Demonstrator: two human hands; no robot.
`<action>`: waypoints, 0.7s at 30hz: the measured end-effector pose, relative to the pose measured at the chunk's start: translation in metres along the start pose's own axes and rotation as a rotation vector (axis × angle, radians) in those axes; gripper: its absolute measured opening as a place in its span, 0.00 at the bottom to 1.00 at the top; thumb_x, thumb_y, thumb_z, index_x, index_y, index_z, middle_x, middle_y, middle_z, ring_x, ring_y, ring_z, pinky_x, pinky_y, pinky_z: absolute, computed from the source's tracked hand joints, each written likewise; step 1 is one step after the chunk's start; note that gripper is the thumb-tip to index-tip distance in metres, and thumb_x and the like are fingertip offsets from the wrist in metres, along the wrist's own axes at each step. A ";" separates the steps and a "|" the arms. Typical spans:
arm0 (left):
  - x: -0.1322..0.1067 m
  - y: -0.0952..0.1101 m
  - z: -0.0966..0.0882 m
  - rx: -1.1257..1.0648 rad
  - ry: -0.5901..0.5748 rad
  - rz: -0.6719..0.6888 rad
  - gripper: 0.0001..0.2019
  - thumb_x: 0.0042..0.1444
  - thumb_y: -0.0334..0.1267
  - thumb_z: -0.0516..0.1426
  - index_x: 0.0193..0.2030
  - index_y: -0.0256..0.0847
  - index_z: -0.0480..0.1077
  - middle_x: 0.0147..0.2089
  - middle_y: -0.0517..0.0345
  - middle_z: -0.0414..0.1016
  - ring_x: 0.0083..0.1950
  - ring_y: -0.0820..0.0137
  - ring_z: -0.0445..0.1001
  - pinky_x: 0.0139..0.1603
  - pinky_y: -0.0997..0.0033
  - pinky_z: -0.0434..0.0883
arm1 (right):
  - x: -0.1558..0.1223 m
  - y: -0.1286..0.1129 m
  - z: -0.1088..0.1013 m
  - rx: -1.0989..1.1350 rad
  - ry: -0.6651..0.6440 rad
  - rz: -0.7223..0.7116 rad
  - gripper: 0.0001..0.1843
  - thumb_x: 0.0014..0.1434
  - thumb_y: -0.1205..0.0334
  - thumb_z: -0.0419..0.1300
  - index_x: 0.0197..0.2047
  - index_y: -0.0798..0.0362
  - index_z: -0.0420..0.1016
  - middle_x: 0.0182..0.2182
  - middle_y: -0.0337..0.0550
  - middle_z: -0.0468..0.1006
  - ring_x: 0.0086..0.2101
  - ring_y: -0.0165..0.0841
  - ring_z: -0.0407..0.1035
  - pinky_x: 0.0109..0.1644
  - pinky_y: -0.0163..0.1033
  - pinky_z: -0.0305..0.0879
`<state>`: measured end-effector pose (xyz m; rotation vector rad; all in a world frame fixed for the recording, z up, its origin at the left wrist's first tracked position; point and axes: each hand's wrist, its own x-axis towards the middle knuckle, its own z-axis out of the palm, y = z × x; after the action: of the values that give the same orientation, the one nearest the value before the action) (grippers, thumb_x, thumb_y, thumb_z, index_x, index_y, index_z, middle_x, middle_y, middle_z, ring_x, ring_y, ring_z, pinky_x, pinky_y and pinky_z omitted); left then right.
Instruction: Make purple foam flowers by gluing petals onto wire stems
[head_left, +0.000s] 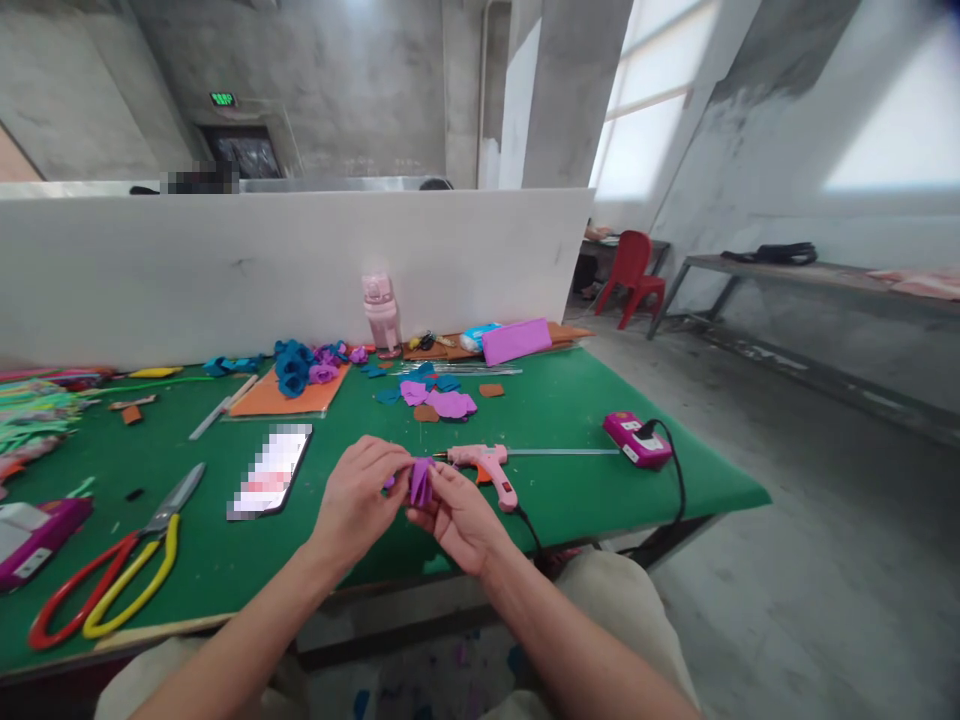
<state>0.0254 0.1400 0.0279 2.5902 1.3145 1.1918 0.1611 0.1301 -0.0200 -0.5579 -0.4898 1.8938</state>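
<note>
A small folded purple piece [421, 482], paper or thin foam, is pinched between my two hands above the table's front edge. My left hand [365, 492] grips it from the left, thumb and fingers closed. From the right, my right hand [459, 515] holds its other side between thumb and fingers. Just beyond my right hand lies a pink hot glue gun [484, 465], its nozzle pointing left and a clear glue stick [562, 452] reaching out behind it. Farther back are loose purple cut pieces [450, 404] with teal and brown ones.
Scissors [150, 560] with red and yellow handles and a phone [271, 470] lie left. A power strip [637, 440] sits right, its cable hanging over the edge. Teal rolled flowers [292, 365] rest on an orange sheet [289, 392]. A pink bottle [382, 315] stands by the white partition [300, 260].
</note>
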 end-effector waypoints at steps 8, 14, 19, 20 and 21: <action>0.000 0.002 -0.008 -0.071 0.047 -0.119 0.07 0.54 0.35 0.54 0.34 0.44 0.73 0.35 0.55 0.76 0.40 0.66 0.72 0.42 0.65 0.70 | 0.002 -0.001 -0.003 -0.014 0.024 -0.009 0.12 0.51 0.58 0.65 0.38 0.52 0.71 0.29 0.36 0.78 0.28 0.26 0.73 0.27 0.29 0.70; -0.006 -0.007 0.005 -0.369 0.003 -0.336 0.06 0.50 0.36 0.56 0.30 0.43 0.75 0.37 0.54 0.77 0.41 0.66 0.74 0.44 0.67 0.70 | 0.000 -0.001 0.002 0.070 -0.076 0.011 0.13 0.48 0.60 0.67 0.37 0.52 0.72 0.32 0.37 0.79 0.32 0.26 0.73 0.38 0.33 0.72; -0.005 -0.006 0.006 -0.633 0.086 -0.567 0.06 0.48 0.40 0.58 0.30 0.40 0.73 0.40 0.53 0.77 0.40 0.65 0.75 0.41 0.67 0.72 | -0.002 -0.002 0.001 -0.029 -0.018 -0.006 0.14 0.46 0.59 0.68 0.35 0.53 0.72 0.29 0.36 0.77 0.27 0.24 0.70 0.32 0.29 0.69; -0.005 -0.008 0.002 -0.710 0.129 -0.634 0.07 0.46 0.40 0.59 0.30 0.40 0.72 0.41 0.53 0.77 0.40 0.65 0.75 0.40 0.66 0.72 | -0.003 -0.005 0.000 -0.064 0.007 -0.032 0.14 0.45 0.58 0.68 0.34 0.53 0.71 0.27 0.35 0.76 0.26 0.23 0.69 0.31 0.29 0.69; -0.004 -0.011 -0.003 -0.785 0.181 -0.691 0.07 0.45 0.39 0.60 0.30 0.39 0.70 0.40 0.53 0.78 0.39 0.66 0.75 0.40 0.66 0.72 | -0.003 -0.009 0.000 -0.112 0.029 -0.066 0.14 0.45 0.58 0.68 0.32 0.53 0.71 0.26 0.34 0.75 0.25 0.23 0.68 0.30 0.29 0.68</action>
<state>0.0148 0.1432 0.0239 1.3679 1.2426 1.4046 0.1688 0.1300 -0.0149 -0.6343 -0.5907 1.8010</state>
